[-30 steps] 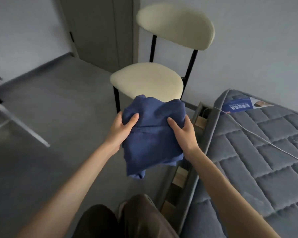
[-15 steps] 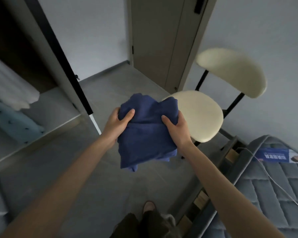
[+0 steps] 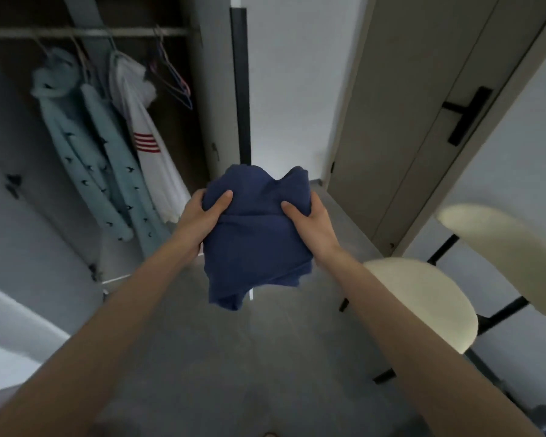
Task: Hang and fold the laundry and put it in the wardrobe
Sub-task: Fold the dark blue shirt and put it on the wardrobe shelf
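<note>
Navy cloth, a folded blue garment [image 3: 259,234], sits pinched between both hands at chest height: left hand [image 3: 199,220] clamped on its left edge, right hand [image 3: 312,223] on its right, thumbs on top. The open wardrobe [image 3: 85,33] lies ahead and to the left, with hung clothes [image 3: 108,152] inside, so the left hand is nearer. A loose corner droops below.

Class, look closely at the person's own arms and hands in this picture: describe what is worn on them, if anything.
Nothing is worn. The left hand and right hand are bare, with no gloves, rings, watch or bracelets visible. Both forearms are bare right to the picture's lower edge; no sleeve comes into view.
</note>
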